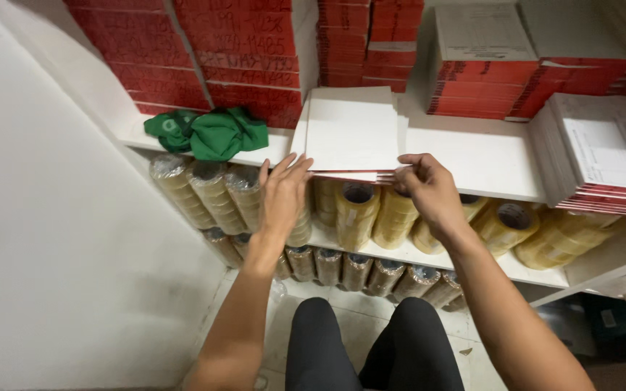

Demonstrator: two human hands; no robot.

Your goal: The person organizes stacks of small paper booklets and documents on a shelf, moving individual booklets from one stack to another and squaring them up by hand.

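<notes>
Pinching the booklet stack's (351, 130) front edge, right hand (429, 188); left hand (284, 192) fingers spread alongside.

White upper shelf (472, 156) runs across the middle of the frame. On it, from the left: crumpled green cloth (208, 132); tall stacks of red booklets (240, 58) behind, across the top; a small stack of white-covered booklets (353, 130) at centre, overhanging the front edge; a further white-topped stack (595, 156) at far right. Lower shelf (487, 264) beneath holds rolls of tan packing tape (360, 213) lying side by side. More tape rolls (356, 271) sit below that, by the tiled floor (342, 308).
</notes>
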